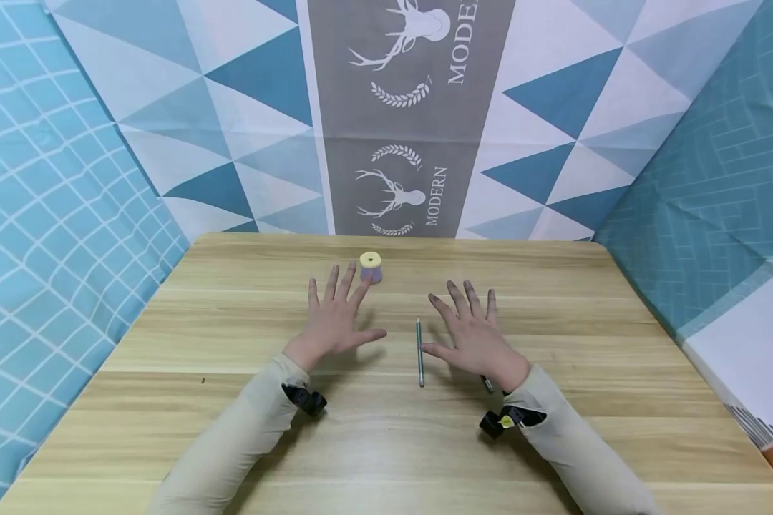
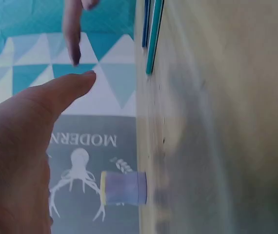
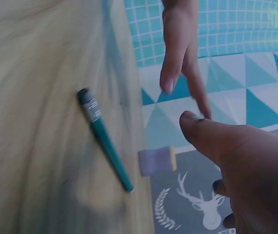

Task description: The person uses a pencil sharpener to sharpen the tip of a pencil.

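Both hands hover above the wooden table with fingers spread, holding nothing. My left hand (image 1: 335,322) is over the left of centre, its fingertips near a small lavender container with a yellow top (image 1: 371,267); the little gap between them is hard to judge. A thin green pencil (image 1: 420,354) lies between the hands, beside the thumb of my right hand (image 1: 477,340). A dark object (image 1: 487,384) is partly hidden beneath the right wrist. In the right wrist view, a green stick with a silver band (image 3: 109,146) lies on the table, and the container (image 3: 157,161) stands beyond it.
The table (image 1: 135,429) meets a patterned cloth (image 1: 258,107) at its back edge. Blue tiled-pattern cloth (image 1: 39,179) hangs at the left, and teal cloth (image 1: 721,164) at the right. A tiny dark mark (image 1: 202,380) shows on the table's left part.
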Demonstrator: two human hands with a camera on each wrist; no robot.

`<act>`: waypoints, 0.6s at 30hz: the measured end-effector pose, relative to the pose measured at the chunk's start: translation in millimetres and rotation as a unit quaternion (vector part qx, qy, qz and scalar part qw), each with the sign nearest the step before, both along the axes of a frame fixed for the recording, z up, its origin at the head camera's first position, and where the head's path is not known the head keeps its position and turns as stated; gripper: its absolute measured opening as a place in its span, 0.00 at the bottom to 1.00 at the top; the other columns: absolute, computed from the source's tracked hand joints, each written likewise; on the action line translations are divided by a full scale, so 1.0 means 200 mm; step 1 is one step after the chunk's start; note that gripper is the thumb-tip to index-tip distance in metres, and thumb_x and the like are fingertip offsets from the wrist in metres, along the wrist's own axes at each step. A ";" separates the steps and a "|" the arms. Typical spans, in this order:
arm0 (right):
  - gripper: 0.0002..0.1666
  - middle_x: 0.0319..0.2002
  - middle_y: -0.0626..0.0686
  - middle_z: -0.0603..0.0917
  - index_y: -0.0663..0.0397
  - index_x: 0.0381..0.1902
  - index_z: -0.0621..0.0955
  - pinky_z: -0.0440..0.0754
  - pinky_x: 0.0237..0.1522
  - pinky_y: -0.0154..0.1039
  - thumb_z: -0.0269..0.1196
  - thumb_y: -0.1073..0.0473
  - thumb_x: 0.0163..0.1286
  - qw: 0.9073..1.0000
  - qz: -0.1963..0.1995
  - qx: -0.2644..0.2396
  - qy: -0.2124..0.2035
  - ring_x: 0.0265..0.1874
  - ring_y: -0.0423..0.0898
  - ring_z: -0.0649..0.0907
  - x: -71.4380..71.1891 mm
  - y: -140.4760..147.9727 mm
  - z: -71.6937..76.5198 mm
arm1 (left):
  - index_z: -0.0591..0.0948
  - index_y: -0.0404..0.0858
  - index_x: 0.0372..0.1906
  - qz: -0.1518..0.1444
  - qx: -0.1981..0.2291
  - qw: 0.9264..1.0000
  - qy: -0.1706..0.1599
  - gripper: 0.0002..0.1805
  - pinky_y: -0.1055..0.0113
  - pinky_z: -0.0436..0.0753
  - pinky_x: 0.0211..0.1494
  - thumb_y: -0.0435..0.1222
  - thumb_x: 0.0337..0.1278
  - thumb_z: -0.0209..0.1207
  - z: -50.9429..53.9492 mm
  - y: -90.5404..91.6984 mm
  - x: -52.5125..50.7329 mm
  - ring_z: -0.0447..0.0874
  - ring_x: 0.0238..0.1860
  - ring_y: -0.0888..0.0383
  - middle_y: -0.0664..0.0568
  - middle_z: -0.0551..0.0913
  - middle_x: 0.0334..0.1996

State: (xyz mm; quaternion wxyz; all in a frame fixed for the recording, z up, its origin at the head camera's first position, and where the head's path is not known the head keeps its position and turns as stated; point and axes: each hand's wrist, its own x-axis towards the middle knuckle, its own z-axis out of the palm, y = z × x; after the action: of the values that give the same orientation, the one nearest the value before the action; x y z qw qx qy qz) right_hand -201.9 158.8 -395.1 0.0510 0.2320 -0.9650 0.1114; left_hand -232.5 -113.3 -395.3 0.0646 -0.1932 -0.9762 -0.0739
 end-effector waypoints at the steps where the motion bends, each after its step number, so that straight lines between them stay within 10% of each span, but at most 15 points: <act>1: 0.52 0.77 0.64 0.48 0.50 0.77 0.60 0.27 0.70 0.73 0.60 0.30 0.65 1.000 0.000 -0.001 -0.004 0.76 0.67 0.42 0.00 -0.01 0.01 | 0.48 0.46 0.80 0.000 0.006 1.000 -0.001 0.58 0.28 0.34 0.73 0.69 0.51 0.59 0.01 0.00 -0.03 0.33 0.77 0.37 0.42 0.38 0.79; 8: 0.48 0.72 0.65 0.60 0.54 0.72 0.67 0.29 0.69 0.74 0.58 0.29 0.66 0.999 -0.010 0.006 -0.034 0.75 0.66 0.49 -0.04 -0.09 0.05 | 0.46 0.47 0.81 -0.001 0.012 1.000 0.001 0.57 0.28 0.35 0.73 0.66 0.54 0.59 0.02 0.00 -0.22 0.36 0.78 0.37 0.43 0.41 0.80; 18: 0.45 0.60 0.63 0.71 0.58 0.62 0.75 0.43 0.69 0.75 0.59 0.28 0.64 0.995 -0.026 0.058 -0.077 0.63 0.63 0.67 -0.04 -0.18 0.00 | 0.48 0.39 0.79 0.030 0.072 0.997 -0.008 0.55 0.27 0.39 0.72 0.60 0.57 0.62 -0.09 -0.01 -0.45 0.49 0.74 0.36 0.39 0.55 0.75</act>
State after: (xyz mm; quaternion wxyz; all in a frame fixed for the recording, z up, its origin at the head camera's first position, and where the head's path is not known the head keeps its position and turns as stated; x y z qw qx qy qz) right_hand -210.7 123.1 -394.9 -0.0341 0.2005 -0.9765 0.0711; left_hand -322.7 -115.3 -413.0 0.0727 -0.1575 -0.9743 -0.1439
